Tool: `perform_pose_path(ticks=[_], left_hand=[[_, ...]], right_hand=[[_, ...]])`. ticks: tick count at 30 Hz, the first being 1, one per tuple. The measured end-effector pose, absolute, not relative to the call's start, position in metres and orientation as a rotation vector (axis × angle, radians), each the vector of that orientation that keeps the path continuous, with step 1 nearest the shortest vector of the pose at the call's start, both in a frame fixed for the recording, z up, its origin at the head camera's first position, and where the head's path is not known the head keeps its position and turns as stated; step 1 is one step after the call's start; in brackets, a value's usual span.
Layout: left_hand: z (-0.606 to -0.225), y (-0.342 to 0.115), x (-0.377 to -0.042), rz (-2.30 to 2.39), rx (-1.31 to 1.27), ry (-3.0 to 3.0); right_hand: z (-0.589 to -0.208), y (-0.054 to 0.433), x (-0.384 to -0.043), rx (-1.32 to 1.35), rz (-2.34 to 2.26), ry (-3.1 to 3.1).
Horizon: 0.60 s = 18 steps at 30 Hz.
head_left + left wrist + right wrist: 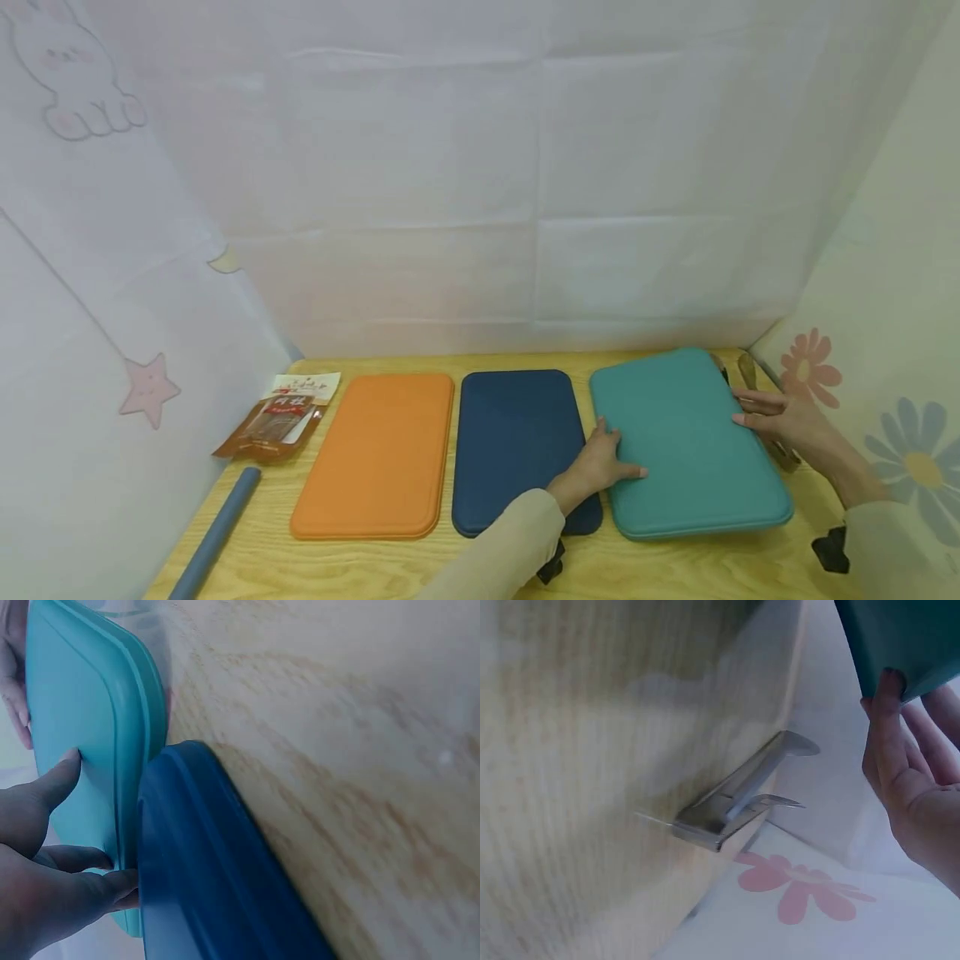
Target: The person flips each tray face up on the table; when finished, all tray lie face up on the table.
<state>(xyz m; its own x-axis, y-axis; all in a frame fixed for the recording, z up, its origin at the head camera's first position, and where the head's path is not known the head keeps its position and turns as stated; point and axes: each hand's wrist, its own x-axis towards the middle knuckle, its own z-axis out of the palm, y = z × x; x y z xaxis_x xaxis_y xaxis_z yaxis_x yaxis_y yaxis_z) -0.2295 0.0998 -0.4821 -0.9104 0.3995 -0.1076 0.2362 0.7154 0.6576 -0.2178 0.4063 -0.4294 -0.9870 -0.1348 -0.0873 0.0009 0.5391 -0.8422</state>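
Observation:
A teal rectangular lid (690,450) with rounded corners lies tilted at the table's right, its right side raised. My left hand (597,465) grips its left edge, thumb over the top face and fingers at the rim beside the navy lid (517,442). On the raised side, my right hand (791,425) holds the right edge between thumb and fingers; in the right wrist view the fingers reach the underside. Metal tongs (727,799) lie on the table below that raised side, partly hidden from the head view by the lid.
An orange lid (375,454) lies left of the navy one. Farther left are a brown packaged food bag (277,421) and a blue-grey rod (217,533). White patterned sheets (412,167) enclose the wooden table (360,575) at the back and sides.

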Motion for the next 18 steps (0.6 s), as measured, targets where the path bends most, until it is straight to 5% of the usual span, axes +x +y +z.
perform_pose_path(ticks=[18], left_hand=[[-0.469, 0.092, -0.198, 1.169, 0.539, 2.482]], right_hand=[[-0.401, 0.401, -0.223, -0.035, -1.589, 2.493]])
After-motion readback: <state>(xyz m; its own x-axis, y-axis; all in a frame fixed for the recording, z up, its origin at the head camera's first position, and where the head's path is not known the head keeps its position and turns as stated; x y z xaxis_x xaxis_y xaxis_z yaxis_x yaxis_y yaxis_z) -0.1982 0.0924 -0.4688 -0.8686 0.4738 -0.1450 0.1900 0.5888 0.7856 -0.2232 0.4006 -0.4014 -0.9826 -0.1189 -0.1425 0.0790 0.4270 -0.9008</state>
